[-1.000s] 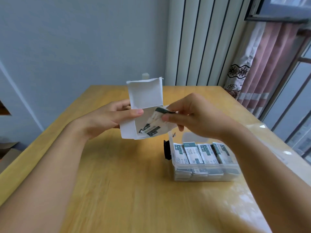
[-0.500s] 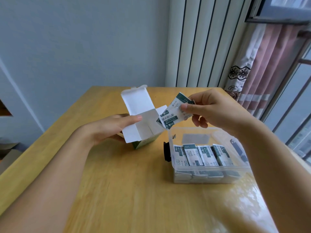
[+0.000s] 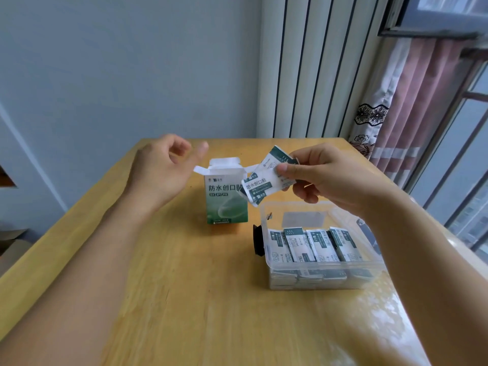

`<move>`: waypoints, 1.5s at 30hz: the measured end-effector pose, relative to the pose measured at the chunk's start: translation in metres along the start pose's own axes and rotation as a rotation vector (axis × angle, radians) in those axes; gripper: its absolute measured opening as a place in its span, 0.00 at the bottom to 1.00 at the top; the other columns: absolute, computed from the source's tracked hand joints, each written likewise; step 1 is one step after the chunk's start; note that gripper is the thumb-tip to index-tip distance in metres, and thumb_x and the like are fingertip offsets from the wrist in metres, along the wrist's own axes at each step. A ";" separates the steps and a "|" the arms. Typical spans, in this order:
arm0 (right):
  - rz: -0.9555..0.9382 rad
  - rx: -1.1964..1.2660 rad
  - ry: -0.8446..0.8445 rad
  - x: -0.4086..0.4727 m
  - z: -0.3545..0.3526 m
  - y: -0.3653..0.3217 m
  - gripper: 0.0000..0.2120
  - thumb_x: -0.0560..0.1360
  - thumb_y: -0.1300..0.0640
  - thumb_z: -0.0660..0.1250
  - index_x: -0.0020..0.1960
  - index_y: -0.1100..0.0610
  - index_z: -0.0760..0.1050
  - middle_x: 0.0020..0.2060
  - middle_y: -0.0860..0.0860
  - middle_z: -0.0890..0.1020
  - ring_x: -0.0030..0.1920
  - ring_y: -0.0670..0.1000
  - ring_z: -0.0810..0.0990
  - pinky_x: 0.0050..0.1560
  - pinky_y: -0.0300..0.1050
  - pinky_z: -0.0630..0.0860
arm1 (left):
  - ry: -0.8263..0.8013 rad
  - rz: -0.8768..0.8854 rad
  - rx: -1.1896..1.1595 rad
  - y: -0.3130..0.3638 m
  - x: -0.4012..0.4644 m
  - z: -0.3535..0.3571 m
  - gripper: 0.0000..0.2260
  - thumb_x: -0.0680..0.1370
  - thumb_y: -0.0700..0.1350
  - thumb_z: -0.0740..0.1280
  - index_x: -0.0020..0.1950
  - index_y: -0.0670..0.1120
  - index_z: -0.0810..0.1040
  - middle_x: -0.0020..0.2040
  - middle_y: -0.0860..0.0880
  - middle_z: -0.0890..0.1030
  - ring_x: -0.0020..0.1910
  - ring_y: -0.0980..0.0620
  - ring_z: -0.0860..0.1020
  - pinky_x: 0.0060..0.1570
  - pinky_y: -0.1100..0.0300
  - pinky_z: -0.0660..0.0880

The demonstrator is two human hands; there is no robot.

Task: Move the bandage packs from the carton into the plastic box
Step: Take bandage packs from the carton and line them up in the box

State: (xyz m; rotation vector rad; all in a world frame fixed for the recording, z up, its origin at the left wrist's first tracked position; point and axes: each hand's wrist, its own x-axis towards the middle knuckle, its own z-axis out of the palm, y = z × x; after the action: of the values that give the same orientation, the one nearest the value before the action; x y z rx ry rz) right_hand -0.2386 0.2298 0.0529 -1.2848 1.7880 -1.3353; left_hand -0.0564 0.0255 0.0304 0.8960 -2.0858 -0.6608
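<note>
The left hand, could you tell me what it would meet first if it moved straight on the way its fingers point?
Probably the open flaps of the carton; the left hand points right toward them, though depth is unclear.

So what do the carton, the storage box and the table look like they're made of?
Carton: thin printed card, probably; its open top flaps are white and creased. Box: clear, slightly cloudy plastic; the packs show through its wall. Table: wood or wood-look laminate, yellowish with grain lines and a glossy sheen near the window; I can't tell which.
</note>
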 end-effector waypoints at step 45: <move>-0.032 -0.067 0.119 -0.004 -0.010 -0.008 0.06 0.76 0.62 0.72 0.50 0.65 0.82 0.38 0.58 0.86 0.35 0.51 0.84 0.36 0.41 0.81 | -0.661 -0.113 -0.652 0.072 -0.065 0.053 0.14 0.86 0.51 0.55 0.56 0.47 0.78 0.41 0.46 0.80 0.39 0.51 0.79 0.36 0.58 0.79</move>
State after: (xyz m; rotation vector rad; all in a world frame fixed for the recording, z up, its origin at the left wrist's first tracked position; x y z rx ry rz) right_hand -0.2425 0.2374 0.0635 -1.2980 1.9153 -1.4068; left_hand -0.0955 0.1285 0.0204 0.4431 -2.1233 -1.7567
